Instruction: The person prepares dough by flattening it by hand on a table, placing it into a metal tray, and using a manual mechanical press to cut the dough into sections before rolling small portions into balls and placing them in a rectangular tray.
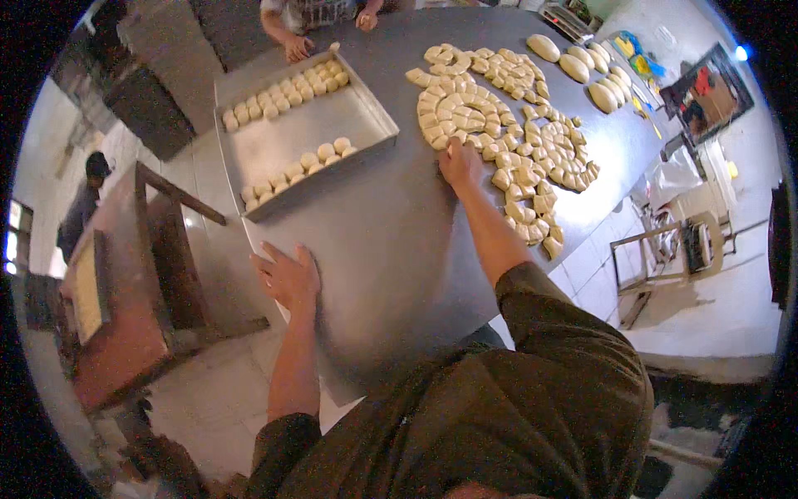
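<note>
My right hand [460, 165] reaches forward to the near left edge of a spread of cut dough pieces [465, 116]. Its fingers are curled closed around a dough piece at that edge, mostly hidden by the hand. Palm down, my left hand [289, 279] lies on the left edge of the metal table [374, 241], fingers spread and holding nothing. Just beyond it stands a metal tray [278, 154] with rounded dough balls [287, 93] in rows along its far side and more dough balls [298, 170] along its near side.
Several large oval dough loaves [605, 97] lie at the table's far right. Across the table, a co-worker's hands [298, 48] are near the tray's far edge. Left of the table stand a reddish bench [125, 324] and another person [83, 200]. A metal frame [665, 249] is on the right.
</note>
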A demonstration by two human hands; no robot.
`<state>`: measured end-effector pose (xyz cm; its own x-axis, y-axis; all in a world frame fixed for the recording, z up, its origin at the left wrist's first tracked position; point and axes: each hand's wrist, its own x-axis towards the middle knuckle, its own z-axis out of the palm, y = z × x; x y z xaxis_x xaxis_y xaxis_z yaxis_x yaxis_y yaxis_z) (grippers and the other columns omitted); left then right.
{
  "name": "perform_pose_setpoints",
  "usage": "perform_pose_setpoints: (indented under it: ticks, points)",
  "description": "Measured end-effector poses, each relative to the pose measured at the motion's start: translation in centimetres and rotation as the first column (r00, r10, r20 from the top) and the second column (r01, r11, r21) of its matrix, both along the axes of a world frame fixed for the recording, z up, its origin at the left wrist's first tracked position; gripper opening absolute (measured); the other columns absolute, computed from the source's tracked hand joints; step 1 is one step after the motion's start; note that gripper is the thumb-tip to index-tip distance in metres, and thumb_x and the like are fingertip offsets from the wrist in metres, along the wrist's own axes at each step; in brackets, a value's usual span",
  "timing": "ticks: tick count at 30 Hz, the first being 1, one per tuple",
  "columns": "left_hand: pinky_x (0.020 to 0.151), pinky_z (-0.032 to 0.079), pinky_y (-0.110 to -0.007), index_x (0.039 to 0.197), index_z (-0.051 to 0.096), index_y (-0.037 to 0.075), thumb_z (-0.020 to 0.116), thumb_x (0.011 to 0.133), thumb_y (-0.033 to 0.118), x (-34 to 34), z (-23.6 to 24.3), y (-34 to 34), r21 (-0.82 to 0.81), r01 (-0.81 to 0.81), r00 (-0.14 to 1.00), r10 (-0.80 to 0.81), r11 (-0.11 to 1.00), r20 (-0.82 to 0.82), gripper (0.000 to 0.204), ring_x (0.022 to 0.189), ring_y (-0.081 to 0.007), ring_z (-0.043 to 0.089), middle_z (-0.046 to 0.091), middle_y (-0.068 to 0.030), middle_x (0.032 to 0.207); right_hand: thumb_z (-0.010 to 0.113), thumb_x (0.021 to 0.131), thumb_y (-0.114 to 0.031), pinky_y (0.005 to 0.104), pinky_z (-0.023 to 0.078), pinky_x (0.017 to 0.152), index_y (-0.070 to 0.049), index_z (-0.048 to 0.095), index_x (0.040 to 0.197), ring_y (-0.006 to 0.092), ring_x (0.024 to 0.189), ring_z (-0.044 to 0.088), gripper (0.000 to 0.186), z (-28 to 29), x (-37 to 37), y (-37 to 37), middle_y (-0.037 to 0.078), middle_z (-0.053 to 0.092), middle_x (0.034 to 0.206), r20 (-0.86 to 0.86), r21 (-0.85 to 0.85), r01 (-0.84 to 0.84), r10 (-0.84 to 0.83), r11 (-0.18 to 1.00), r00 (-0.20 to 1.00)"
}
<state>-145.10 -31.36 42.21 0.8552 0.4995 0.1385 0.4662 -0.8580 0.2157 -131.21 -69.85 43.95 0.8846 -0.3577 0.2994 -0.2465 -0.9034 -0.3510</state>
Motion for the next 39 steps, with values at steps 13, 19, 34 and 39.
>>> perform_pose_setpoints:
  ticks: [13,19,34,39]
  points:
    - [0.058,0.044,-0.033,0.096,0.065,0.003,0.054,0.107,0.04,-7.1,1.4,-5.8,-0.682,0.5,0.866,-0.295,0.534,0.403,0.041,0.061,-0.0152,0.047,0.057,-0.0015,0.069,0.067,0.097,-0.035,0.0405,0.052,0.083,-0.009,0.07,0.12,0.0232,0.098,0.065,0.036,9.2,-21.6,12.2,0.004,0.07,0.109,-0.399,0.453,-0.666,0.803,0.593,0.444]
    - [0.074,0.048,-0.05,0.11,0.063,-0.001,0.054,0.103,0.036,-14.8,-1.5,4.7,-0.323,0.684,0.701,-0.712,0.654,0.04,0.039,0.091,-0.0344,0.063,0.063,-0.0194,0.091,0.064,0.096,-0.042,0.0483,0.047,0.096,-0.01,0.065,0.115,0.0345,0.109,0.06,0.037,3.4,-24.1,-2.1,0.015,0.063,0.116,-0.086,0.041,-0.707,0.707,0.706,0.702]
    - [0.085,0.043,-0.055,0.101,0.062,0.008,0.063,0.094,0.032,-8.4,-2.2,4.7,0.193,0.727,0.658,-0.749,0.659,0.08,0.025,0.103,-0.0379,0.058,0.062,-0.0159,0.104,0.067,0.09,-0.051,0.0555,0.04,0.105,-0.014,0.071,0.099,0.0332,0.121,0.055,0.038,-3.9,-18.0,0.9,0.011,0.065,0.12,-0.425,-0.103,-0.754,0.656,0.649,0.623]
    - [0.079,0.045,-0.052,0.095,0.061,0.004,0.062,0.095,0.03,-5.8,-7.2,-4.0,0.159,0.799,0.54,-0.809,0.579,0.231,0.026,0.094,-0.041,0.059,0.063,-0.0182,0.096,0.066,0.092,-0.052,0.0547,0.039,0.109,-0.013,0.07,0.102,0.0353,0.123,0.053,0.04,0.0,-15.5,9.0,0.014,0.064,0.12,-0.305,0.263,-0.661,0.711,0.702,0.633]
